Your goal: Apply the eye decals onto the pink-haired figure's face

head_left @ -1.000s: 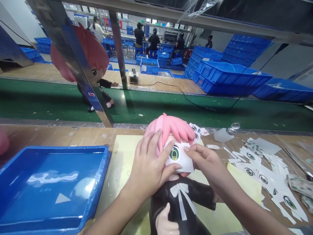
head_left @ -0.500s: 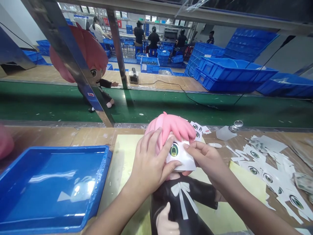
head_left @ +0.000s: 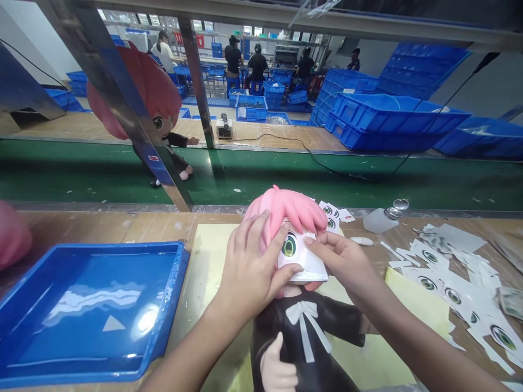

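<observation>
The eye sheet [head_left: 308, 260] is held against the face of the pink-haired figure [head_left: 273, 316], which is laid on the bench [head_left: 163, 220] with its head toward the far edge. The sheet is pinched near its upper right corner between thumb and forefinger of the right hand [head_left: 347, 267]; the left hand [head_left: 249, 267] is spread over the head, thumb laid on the sheet. Compared with a second ago, the lower edge looks more curled, so flat contact seems not yet reached.

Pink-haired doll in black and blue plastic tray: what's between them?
In the head view, a sliver of brown bench and part of a flat pale-yellow sheet lie between doll and tray; the bare left forearm crosses above.
</observation>
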`<state>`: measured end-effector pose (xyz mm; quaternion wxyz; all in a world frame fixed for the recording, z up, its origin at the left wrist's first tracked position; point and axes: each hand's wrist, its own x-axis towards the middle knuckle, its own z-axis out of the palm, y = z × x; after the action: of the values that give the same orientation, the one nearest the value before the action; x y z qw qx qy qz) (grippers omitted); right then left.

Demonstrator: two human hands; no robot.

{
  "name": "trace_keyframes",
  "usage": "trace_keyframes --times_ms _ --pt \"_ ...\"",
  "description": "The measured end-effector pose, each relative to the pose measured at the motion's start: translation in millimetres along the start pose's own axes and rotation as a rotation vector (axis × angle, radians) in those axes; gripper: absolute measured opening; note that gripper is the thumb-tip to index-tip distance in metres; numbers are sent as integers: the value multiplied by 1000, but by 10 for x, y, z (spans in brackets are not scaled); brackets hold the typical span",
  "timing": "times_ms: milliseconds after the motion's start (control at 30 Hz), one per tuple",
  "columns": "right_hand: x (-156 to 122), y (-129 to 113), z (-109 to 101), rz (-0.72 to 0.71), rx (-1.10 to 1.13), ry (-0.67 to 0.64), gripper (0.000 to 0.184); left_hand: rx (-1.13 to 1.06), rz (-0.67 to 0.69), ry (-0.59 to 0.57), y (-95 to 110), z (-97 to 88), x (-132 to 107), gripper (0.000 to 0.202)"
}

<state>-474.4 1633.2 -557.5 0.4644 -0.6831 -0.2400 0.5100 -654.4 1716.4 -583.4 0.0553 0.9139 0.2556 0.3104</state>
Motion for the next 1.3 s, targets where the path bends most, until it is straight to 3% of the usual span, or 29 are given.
trace_keyframes --times_ms 167,467,733,1100,1300 --pt "7 20 -14 -4 -9 5 63 -11 0 -9 -6 -14 -2 58" --pt "-225 157 -155 45 -55 -36 68 -99 6 32 -53 -114 -173 51" --pt "-254 119 -80 49 -16 -32 72 11 -11 -44 -40 -93 -2 60" --pt "-239 93 -105 65 16 -44 69 76 -13 -38 -31 -44 -7 62" --pt "-556 105 -191 110 -38 -77 56 61 9 -44 -66 -13 -13 64"
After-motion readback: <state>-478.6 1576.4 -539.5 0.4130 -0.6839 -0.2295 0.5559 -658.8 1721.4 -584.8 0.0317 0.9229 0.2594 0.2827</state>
